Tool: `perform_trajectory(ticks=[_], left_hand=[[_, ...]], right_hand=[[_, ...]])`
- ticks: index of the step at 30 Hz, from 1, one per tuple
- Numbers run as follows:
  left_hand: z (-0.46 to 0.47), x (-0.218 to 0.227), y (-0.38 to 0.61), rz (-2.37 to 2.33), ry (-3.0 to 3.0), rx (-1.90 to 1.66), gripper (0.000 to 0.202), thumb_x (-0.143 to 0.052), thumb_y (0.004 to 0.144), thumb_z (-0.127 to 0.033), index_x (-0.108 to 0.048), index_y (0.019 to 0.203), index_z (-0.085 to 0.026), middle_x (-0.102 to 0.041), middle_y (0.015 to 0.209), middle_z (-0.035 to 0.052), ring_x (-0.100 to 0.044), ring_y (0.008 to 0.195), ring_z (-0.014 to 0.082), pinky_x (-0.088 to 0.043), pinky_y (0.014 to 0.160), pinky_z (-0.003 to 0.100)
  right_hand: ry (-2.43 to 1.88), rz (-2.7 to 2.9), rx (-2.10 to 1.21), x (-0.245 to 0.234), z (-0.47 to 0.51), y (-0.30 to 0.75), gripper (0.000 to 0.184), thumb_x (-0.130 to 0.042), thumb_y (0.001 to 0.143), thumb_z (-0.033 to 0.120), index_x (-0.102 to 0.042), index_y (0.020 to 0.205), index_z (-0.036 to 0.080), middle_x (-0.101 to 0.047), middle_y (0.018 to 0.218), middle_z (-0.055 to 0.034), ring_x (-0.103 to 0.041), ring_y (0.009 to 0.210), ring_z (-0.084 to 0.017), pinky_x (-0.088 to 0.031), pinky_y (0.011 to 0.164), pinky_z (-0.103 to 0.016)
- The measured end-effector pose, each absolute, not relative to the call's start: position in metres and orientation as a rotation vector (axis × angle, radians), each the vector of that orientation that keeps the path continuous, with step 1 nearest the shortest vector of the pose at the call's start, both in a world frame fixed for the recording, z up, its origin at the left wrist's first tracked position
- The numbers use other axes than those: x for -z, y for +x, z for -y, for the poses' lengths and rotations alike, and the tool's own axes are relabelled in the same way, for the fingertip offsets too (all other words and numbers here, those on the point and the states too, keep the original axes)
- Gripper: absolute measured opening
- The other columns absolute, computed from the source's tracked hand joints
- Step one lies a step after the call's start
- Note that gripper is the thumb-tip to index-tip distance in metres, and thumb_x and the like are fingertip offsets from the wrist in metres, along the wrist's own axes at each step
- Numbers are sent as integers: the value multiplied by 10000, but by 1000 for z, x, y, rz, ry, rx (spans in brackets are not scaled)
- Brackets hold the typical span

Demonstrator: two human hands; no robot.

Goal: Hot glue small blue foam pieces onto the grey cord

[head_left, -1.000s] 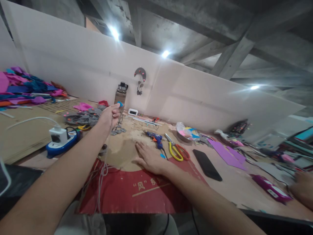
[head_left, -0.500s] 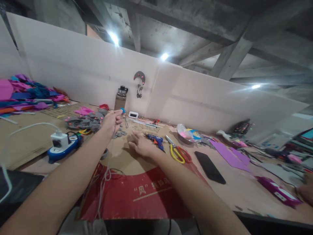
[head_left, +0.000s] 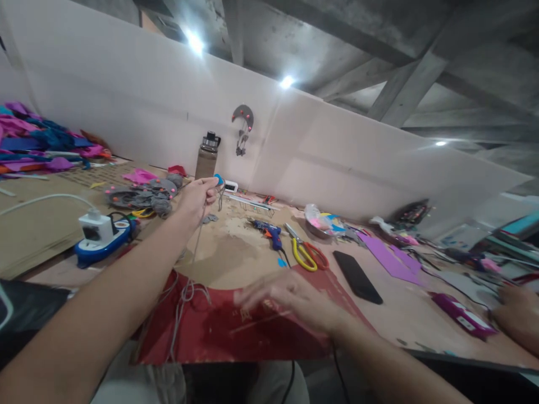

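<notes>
My left hand is raised over the far side of the cardboard, thumb and fingers pinched on a small blue piece. Grey yarn hangs from this hand down to a loose tangle at the red panel. Blurred by motion, my right hand hovers low above the red part of the cardboard, fingers stretched out and nothing seen in them. Beyond it lie a blue glue gun and scissors with yellow and red handles.
A black phone lies to the right, near a purple box and another person's hand. At left is a power strip with a white plug. A bottle stands by the white partition.
My right hand has drawn back from beside the glue gun to above the red panel. My left hand keeps its pinch and appears slightly higher and farther right; the whole view has shifted.
</notes>
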State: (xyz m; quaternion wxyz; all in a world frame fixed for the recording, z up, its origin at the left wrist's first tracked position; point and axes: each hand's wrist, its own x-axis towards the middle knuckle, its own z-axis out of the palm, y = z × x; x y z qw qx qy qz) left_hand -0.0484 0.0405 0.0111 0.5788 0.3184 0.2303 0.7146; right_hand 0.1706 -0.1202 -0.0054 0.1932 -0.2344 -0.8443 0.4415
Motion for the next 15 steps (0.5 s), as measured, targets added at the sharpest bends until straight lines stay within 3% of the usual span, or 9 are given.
perform_trajectory(ticks=[2,5,8,11,12,15], left_hand=[[-39,-10,-46,-564,766,-1662,152,-553,722,0,-511,617,-102,-478,513,-27,-332,327,-9,-174,289,109],[-39,-9,-45,-612,792,-1658,143,-553,719,-2,-514,629,-106,-459,484,-40,-332,322,-1,-180,290,116],[-39,-7,-45,-633,813,-1663,125,-559,719,-17,-521,639,-105,-486,490,-26,-340,324,6,-184,292,124],[-37,-6,-43,-665,844,-1640,105,-557,729,-36,-529,654,-103,-510,503,-11,-329,315,5,-170,290,131],[-36,-7,-42,-675,849,-1634,101,-553,735,-40,-530,659,-103,-510,502,-10,-326,312,5,-165,290,133],[-35,-7,-40,-679,863,-1631,101,-545,742,-46,-527,662,-106,-487,478,-21,-314,304,6,-157,294,135]], right_hand=[[-869,2338,-931,10,106,172,449,-270,918,412,-521,1223,198,-516,1278,-67,-435,1214,-173,-295,1048,-382],[-1082,2481,-615,27,97,168,566,-317,887,475,-349,1350,151,-265,1442,-103,-197,1345,-202,-154,1106,-422],[-1057,2698,-583,44,120,161,736,-390,833,545,-167,1412,150,-108,1477,-107,-59,1368,-215,-87,1120,-421],[-774,2803,-728,47,159,156,853,-442,783,592,-80,1421,157,-12,1478,-98,7,1367,-233,-8,1117,-429],[-661,2826,-839,44,170,155,790,-423,811,561,-104,1420,172,-48,1479,-89,-19,1368,-218,-19,1119,-413],[-288,2765,-1143,28,183,155,486,-291,908,434,-343,1351,241,-386,1386,-33,-279,1312,-128,-129,1117,-323]])
